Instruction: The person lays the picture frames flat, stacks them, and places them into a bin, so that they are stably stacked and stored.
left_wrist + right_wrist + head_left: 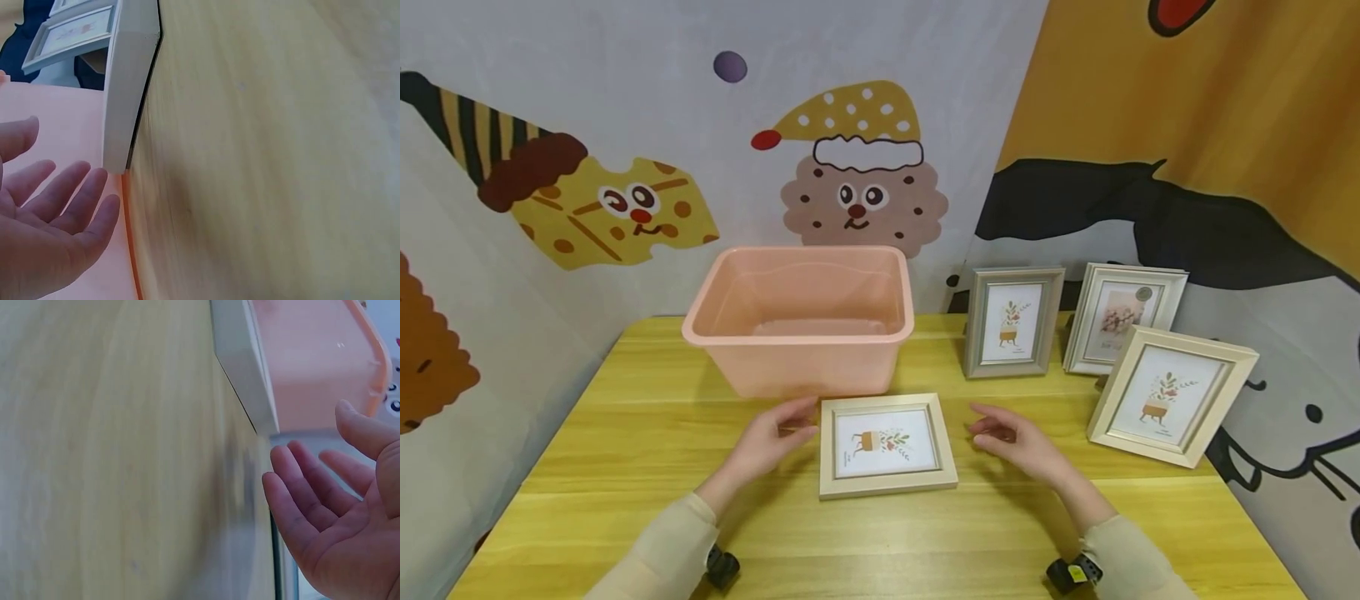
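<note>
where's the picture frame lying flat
In the head view, the cream picture frame lies near centre between the left hand and right hand, just in front of the pink tub.

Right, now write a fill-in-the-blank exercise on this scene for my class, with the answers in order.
1. Counting the flat frame, the head view shows ____ frames.
2. There, the standing frames are to the ____ of the tub.
3. The right hand is holding ____.
4. The flat frame lies ____ the left hand and the right hand.

Missing words: four; right; nothing; between.
</note>
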`<state>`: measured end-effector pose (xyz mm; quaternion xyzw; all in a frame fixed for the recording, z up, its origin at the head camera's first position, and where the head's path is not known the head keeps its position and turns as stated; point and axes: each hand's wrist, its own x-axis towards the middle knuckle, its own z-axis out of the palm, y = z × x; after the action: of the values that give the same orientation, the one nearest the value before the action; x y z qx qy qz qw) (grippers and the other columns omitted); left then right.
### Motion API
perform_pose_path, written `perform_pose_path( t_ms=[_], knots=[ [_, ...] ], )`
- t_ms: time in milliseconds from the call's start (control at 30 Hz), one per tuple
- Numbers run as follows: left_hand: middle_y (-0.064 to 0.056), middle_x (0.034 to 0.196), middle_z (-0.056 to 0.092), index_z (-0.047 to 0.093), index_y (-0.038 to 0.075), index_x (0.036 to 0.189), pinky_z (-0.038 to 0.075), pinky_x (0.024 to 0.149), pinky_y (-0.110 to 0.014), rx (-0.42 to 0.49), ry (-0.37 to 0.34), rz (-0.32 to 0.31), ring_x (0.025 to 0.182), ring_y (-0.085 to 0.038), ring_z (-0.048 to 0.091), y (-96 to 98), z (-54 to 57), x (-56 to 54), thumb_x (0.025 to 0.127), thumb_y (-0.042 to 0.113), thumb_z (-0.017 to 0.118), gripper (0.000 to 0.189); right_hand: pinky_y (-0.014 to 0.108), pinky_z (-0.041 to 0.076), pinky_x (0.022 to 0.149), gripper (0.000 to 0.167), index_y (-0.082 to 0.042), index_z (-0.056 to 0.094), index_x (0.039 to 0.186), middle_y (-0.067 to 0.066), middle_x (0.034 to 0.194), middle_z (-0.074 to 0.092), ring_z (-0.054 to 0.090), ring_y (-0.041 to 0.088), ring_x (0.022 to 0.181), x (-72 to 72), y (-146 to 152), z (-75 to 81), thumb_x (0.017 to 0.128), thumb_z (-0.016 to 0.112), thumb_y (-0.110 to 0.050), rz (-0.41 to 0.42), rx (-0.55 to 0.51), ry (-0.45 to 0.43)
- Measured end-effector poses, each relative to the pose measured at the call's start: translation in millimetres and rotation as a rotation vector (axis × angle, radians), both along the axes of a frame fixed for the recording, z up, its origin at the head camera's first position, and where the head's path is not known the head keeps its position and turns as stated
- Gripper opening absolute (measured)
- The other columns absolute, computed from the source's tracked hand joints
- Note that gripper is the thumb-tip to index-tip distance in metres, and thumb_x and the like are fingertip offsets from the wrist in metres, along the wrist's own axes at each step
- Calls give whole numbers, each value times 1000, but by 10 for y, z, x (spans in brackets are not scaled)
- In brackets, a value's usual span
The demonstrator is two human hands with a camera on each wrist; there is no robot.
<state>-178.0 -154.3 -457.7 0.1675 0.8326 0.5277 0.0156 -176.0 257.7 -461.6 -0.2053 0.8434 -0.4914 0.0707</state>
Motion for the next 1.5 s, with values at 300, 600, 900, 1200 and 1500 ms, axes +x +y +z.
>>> perform_pose_path(
  t_ms=[300,600,900,1200,1500],
  knots=[
    [-20,127,63,52,-1,141,46,100,-56,-65,24,-24,116,-37,59,12,62,70,92,17,72,55,23,52,88,53,8,45,142,22,115,67,64,12,99,34,272,101,96,65,-7,-21,6,52],
    [-14,128,65,56,3,138,45,102,-54,-127,140,-71,117,-32,60,169,117,95,88,22,77,58,22,52,90,56,3,46,144,18,115,68,66,18,102,87,509,231,95,68,-10,-74,62,137],
    [-12,121,68,60,0,133,50,97,-50,-155,317,-127,113,-28,63,439,117,143,86,21,79,54,8,40,93,59,-7,46,148,10,116,69,62,7,107,203,779,348,93,69,-9,-174,143,261],
    [-9,120,69,58,6,137,47,99,-52,-104,296,-161,115,-28,60,739,107,204,86,23,79,57,7,42,85,61,-12,46,149,12,117,69,54,-10,106,227,1052,456,93,70,-9,-287,201,333],
    [-7,118,70,58,10,138,46,100,-51,-32,268,-185,116,-25,61,921,114,187,87,24,78,56,7,38,83,65,-18,41,152,-12,120,65,46,-16,109,278,1344,683,94,70,-14,-387,238,321]
  ],
)
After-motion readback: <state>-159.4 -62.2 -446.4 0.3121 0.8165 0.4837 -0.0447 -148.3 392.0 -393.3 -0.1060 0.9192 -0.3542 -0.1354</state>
